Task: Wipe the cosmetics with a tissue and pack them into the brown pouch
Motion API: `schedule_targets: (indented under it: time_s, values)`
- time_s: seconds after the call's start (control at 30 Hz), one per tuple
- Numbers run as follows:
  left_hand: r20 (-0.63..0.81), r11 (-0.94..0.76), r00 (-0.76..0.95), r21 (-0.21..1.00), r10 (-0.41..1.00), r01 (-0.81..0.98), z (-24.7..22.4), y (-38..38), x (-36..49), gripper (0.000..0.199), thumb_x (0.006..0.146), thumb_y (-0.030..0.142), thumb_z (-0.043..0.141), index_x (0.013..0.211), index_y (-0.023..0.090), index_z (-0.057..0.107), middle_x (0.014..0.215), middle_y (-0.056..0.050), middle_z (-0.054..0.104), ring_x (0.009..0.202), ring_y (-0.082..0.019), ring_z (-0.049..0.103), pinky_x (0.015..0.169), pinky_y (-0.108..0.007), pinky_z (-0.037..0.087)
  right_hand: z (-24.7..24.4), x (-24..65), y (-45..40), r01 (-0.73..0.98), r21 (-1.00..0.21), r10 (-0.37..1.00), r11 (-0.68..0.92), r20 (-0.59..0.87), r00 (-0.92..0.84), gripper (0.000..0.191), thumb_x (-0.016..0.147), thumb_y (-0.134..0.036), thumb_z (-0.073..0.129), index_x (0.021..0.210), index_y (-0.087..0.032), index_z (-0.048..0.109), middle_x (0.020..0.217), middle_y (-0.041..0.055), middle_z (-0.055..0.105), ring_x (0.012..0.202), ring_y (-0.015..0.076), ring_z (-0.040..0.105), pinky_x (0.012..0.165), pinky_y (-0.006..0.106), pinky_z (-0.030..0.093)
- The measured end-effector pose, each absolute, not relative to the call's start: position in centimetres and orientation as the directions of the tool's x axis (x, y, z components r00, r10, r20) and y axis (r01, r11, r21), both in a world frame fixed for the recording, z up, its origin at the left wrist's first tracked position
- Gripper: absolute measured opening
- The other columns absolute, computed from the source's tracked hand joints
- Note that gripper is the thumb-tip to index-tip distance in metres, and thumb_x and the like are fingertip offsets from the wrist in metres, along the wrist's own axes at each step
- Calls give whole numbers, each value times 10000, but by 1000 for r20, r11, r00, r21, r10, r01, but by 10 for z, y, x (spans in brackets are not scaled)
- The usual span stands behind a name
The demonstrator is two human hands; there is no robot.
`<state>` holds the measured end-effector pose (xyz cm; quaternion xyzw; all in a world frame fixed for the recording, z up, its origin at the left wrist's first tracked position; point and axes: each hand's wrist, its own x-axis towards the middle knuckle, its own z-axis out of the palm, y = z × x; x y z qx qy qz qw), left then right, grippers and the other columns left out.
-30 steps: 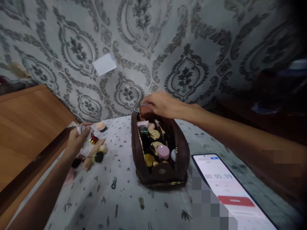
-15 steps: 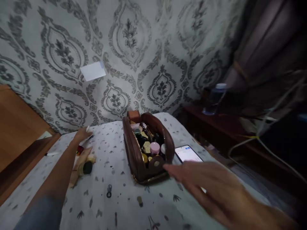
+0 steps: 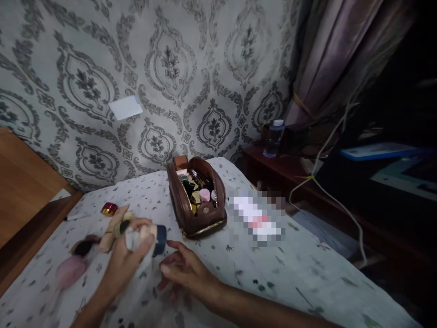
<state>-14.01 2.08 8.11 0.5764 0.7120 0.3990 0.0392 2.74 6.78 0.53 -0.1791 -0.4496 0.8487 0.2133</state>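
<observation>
My left hand (image 3: 128, 257) is closed round a pale container with a dark blue cap (image 3: 160, 239), held sideways above the bedsheet; its label is blurred. Something white shows by the palm, too smeared to name. My right hand (image 3: 186, 269) is beside the cap, fingers apart and slightly curled, holding nothing visible. Just beyond both hands stands an open brown cosmetic bag (image 3: 205, 225), filled with small jars and bottles, among them a jar with a pink lid (image 3: 204, 195). Left of my left hand lie a beige tube (image 3: 109, 230) and a red and gold jar (image 3: 109, 209).
A blurred pink rounded object (image 3: 70, 271) and a dark item (image 3: 83, 247) are at the left. A pixelated phone (image 3: 256, 218) lies right of the bag. Beyond the bed, a water bottle (image 3: 274, 139) stands on a dark red table (image 3: 251, 159), with a white cable (image 3: 303, 184) hanging nearby.
My left hand has come back from the far left and now holds the dark-capped container. My right hand has moved left toward it. The view has shifted right.
</observation>
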Motion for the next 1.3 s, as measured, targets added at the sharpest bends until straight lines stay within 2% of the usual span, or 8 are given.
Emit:
schedule_targets:
  time_s: [0.2,0.3,0.4,0.5,0.67,0.83,0.97,1.3]
  values:
    - [319,-39,-338,775,885,631,51,-10,-99,308,918,472,488,729,251,590,667,-16,604,634,-206,587,598,-335,482,1,36,51,-216,-856,571,-470,-109,-814,688,722,-622,726,1235,-219,506,927,49,663,682,164,648,519,253,455]
    - [276,9,-433,835,858,550,45,-10,-108,394,893,498,524,617,217,513,570,15,509,558,-153,497,559,-286,400,1,39,54,-165,-920,578,-356,-78,-812,735,697,-590,752,1273,-211,495,1043,64,645,714,154,631,564,269,497]
    - [162,33,-487,930,858,367,36,-10,-117,410,853,509,586,605,192,508,549,45,480,541,-111,450,547,-241,366,2,40,59,-182,-979,573,-90,99,-814,748,685,-462,806,1325,-235,493,1193,61,618,964,190,641,808,313,539]
    - [-37,82,-502,994,864,68,28,-8,-119,399,770,536,673,649,177,548,547,64,482,507,-89,431,509,-215,347,0,40,62,-191,-949,552,250,302,-777,753,679,-400,828,1332,-220,501,1275,82,610,1168,247,590,1012,387,465]
    - [-186,105,-475,976,860,-192,18,-2,-112,417,685,562,724,715,172,576,595,46,542,541,-113,497,530,-228,401,-12,40,64,-106,-810,494,577,450,-744,692,754,-349,775,1358,-213,467,1308,117,592,1212,268,577,1035,415,458]
    - [73,-18,-449,992,890,126,10,-7,-108,407,889,566,514,963,182,622,842,-19,654,774,-171,612,732,-278,482,-22,37,68,74,-774,567,629,391,-725,564,802,-277,688,1325,-231,485,1229,107,605,1107,267,623,939,416,515]
    - [309,-124,-273,837,911,532,4,-12,-111,326,905,417,540,1132,187,579,1116,-85,661,1051,-230,619,955,-345,453,-27,34,72,110,-791,615,602,371,-695,589,769,-247,705,1314,-231,482,1244,99,595,1139,267,606,970,425,503]
    - [370,-100,-231,691,900,716,8,-13,-127,251,927,389,463,956,194,618,905,-44,688,856,-199,647,803,-306,500,-18,41,70,37,-784,481,620,343,-807,731,847,-358,687,1472,-205,341,1310,135,517,1234,255,521,1062,431,434]
